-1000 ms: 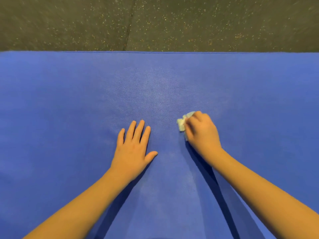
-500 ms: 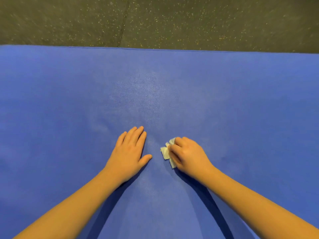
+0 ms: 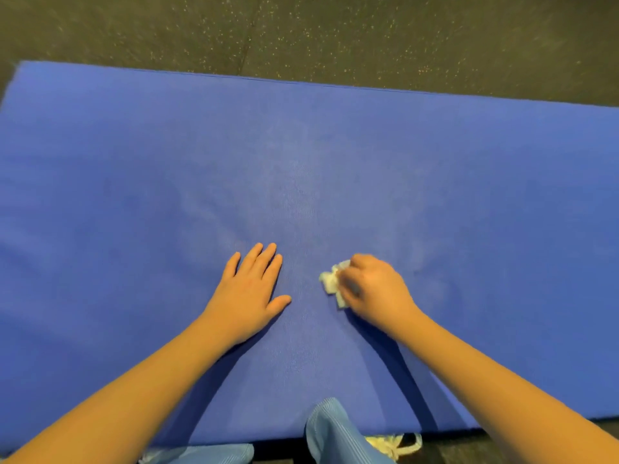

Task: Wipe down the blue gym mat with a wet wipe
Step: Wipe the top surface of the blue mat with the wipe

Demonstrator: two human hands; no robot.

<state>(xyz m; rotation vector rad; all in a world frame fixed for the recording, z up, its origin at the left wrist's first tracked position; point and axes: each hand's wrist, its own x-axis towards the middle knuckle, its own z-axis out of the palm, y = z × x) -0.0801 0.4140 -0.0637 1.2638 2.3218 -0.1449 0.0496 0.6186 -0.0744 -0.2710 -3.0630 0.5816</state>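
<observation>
The blue gym mat [image 3: 134, 195] fills nearly the whole view and lies flat on a dark rubber floor [image 3: 335, 35] flecked with pale specks. A seam in the floor runs at a slant well beyond the left hand. The mat's surface is finely textured. A paler sheen runs away from the person, from the gap between the two hands towards the far edge; whether it is damp or only light cannot be told.

The left hand [image 3: 249, 296] rests palm down on the mat, fingers straight and close together, thumb spread out towards the right hand. It holds nothing. The right hand [image 3: 375, 293] is just beside it, knuckles up, fingers curled round a crumpled white wet wipe [image 3: 331, 281] and pressing it on the mat. The wipe pokes out on the side of the right hand that faces the left hand, in the gap between the two. The right hand is a little blurred.

The mat's far edge lies well ahead of both hands, and its far left corner shows well out to the left of the left hand. To the right of the right hand the mat runs out of view. The near edge lies behind the wrists, under the forearms. Just behind that edge are pale blue striped trouser legs [image 3: 335, 433] and a light shoe [image 3: 392, 445] on the floor. Bare mat spreads ahead of the hands and out to both sides.
</observation>
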